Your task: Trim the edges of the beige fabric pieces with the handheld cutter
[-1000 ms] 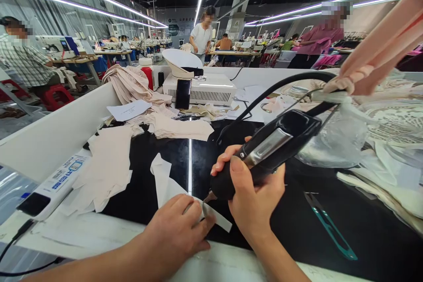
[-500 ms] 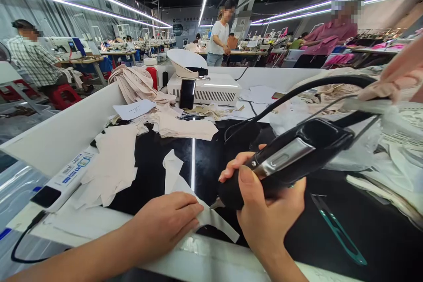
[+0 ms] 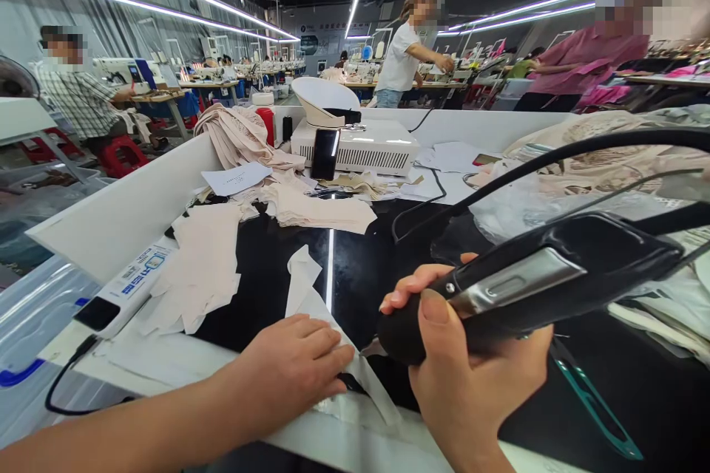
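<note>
My right hand [image 3: 471,377] is wrapped round a black hand-held cutting tool [image 3: 532,284] with a metal plate and a thick black cable [image 3: 555,159] running up and right. The tool's small metal tip [image 3: 370,346] touches a pale fabric strip [image 3: 310,303] lying on the black glossy table top [image 3: 366,266]. My left hand [image 3: 291,369] lies flat on that strip just left of the tip, fingers stretched out and pressing it down.
Beige fabric pieces [image 3: 203,273] and a stack [image 3: 316,211] lie at left and centre. A white device [image 3: 122,295] with a cable sits at the left edge. A white machine box [image 3: 360,148] and a phone [image 3: 325,154] stand behind. Teal thread snips [image 3: 593,406] lie right. Other workers stand behind.
The view has shifted closer and lower. My right hand and the tool have drawn nearer to me along the strip, and my left hand has slid slightly right on the fabric.
</note>
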The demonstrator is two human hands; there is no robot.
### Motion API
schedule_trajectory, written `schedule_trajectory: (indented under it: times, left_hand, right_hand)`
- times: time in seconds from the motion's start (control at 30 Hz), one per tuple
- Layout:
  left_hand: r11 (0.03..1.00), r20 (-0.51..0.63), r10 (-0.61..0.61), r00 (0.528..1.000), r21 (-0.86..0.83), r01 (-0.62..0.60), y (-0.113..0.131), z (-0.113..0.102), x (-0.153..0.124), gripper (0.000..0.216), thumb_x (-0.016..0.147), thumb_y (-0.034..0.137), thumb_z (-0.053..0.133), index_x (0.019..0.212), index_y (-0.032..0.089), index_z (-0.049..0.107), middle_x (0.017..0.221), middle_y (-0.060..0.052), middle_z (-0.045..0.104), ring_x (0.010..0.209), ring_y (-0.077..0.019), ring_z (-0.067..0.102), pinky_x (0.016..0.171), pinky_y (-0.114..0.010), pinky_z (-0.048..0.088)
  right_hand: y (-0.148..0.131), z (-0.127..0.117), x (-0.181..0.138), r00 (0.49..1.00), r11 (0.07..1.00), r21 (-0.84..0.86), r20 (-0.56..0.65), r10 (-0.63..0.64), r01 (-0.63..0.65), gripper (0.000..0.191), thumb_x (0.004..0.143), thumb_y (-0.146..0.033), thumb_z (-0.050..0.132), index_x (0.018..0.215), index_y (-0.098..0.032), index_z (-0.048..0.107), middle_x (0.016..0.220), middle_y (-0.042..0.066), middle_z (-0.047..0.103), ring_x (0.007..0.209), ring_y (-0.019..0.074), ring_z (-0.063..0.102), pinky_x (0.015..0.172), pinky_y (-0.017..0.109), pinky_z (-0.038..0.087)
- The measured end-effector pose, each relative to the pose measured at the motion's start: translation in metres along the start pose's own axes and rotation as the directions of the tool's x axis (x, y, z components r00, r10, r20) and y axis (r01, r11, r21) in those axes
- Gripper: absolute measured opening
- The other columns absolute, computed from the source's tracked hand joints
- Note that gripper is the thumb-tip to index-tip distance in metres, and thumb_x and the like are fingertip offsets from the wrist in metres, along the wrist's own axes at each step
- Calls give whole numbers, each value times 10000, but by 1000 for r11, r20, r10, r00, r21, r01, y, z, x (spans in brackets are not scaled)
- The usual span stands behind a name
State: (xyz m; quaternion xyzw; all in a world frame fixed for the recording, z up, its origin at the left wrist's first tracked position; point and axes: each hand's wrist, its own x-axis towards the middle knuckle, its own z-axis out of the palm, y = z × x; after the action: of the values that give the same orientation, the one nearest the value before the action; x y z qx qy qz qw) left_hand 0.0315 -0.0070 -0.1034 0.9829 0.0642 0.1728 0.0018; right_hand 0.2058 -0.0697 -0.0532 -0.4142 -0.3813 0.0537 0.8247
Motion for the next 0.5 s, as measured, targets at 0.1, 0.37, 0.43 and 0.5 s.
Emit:
schedule_trajectory:
  times: [0.1,0.37,0.43,0.5]
  left_hand:
    - [999,13,15,1000,47,-15,1,1,2,379,1122,464,733,1313,143,668,1173,-94,785,1096,-253,763,946,-374,632]
    - [998,52,7,999,60,-10,2,4,2,487,1093,565,748,1343,153,679,1178,-80,761,1110,-247,723,965,-366,616]
    - [1000,47,-4,999,13,4,1,4,1,482,1096,554,746,1362,158,678,1210,-87,758,1135,-248,720,987,-362,615]
    - [1000,38,-13,999,-20,14,0,3,0,479,1099,546,743,1377,161,678,1239,-96,757,1142,-253,720,993,-364,616]
  right_hand:
    - [-3,1,0,1000,1000,1,-24,14,-14,434,861,-329,971,1122,-273,630,799,-55,772,532,166,696,499,321,629]
    - [-3,4,0,996,998,-35,-65,56,-58,501,827,-385,1006,1138,-263,633,769,-51,756,515,182,696,477,341,632]
    - [-3,4,0,996,997,-43,-70,56,-59,510,821,-404,1011,1137,-265,635,766,-49,753,515,186,693,473,346,629]
    - [-4,3,0,995,997,-49,-73,61,-65,521,814,-422,1017,1129,-267,632,764,-47,749,520,187,691,466,342,621]
